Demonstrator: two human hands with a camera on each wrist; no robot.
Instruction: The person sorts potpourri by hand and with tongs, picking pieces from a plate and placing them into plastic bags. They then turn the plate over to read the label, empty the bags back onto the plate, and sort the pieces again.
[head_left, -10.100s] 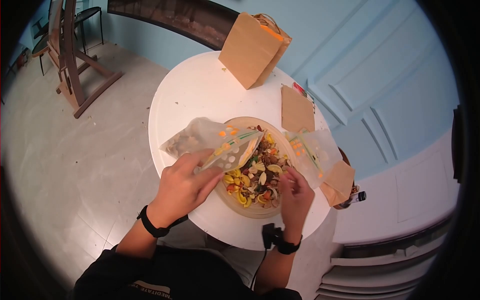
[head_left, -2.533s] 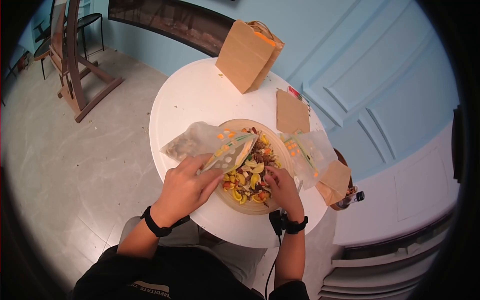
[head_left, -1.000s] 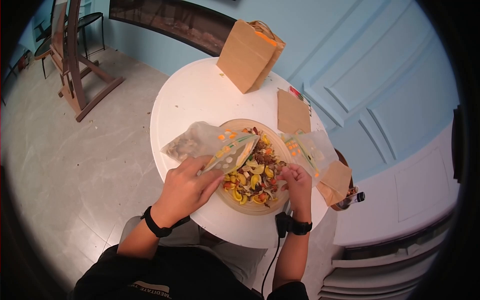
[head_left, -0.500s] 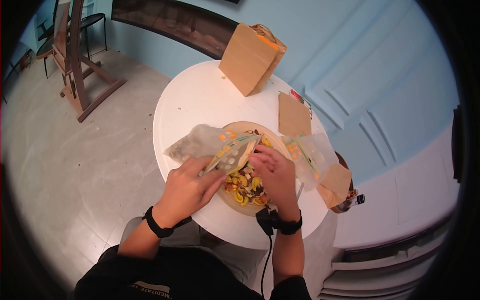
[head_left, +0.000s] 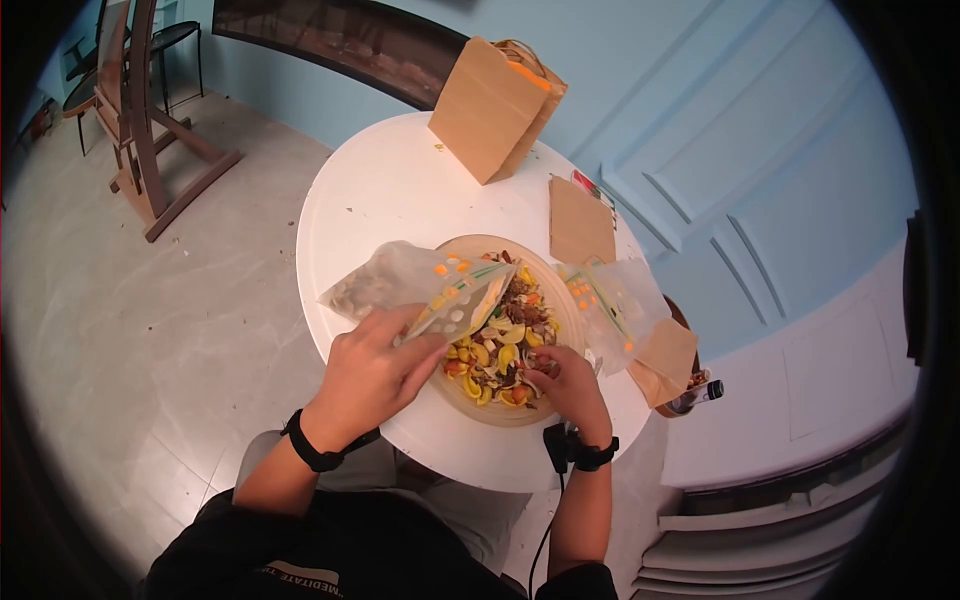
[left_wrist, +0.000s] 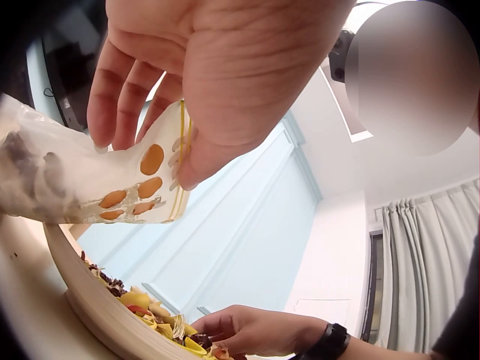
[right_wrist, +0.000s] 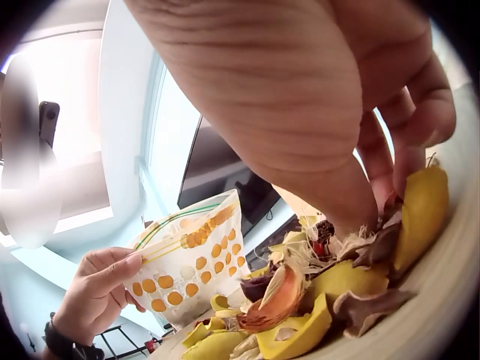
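Note:
My left hand (head_left: 365, 375) pinches the mouth edge of a translucent zip bag (head_left: 385, 275) with orange and white dots; its mouth gapes toward the pile. Dark dried pieces show inside the bag in the left wrist view. The bag leans over the left side of a round wooden tray (head_left: 490, 415), which carries a heap of mixed potpourri (head_left: 508, 345). My right hand (head_left: 572, 388) is at the heap's right side. In the right wrist view its thumb and fingers curl down around dried pieces (right_wrist: 386, 244), beside yellow peel (right_wrist: 424, 214); the thumb tip is partly buried.
A second dotted zip bag (head_left: 630, 300) lies right of the tray, near a small brown paper packet (head_left: 668, 360). Behind it are a flat brown paper piece (head_left: 582, 222) and a standing paper bag (head_left: 495, 110). A basket with a dark-capped bottle (head_left: 700, 393) is beyond the white table's (head_left: 370, 190) right edge.
Half a second ago my right hand was at the zip bag's mouth; it has since come back down and right to the potpourri. My left hand keeps its hold on the bag.

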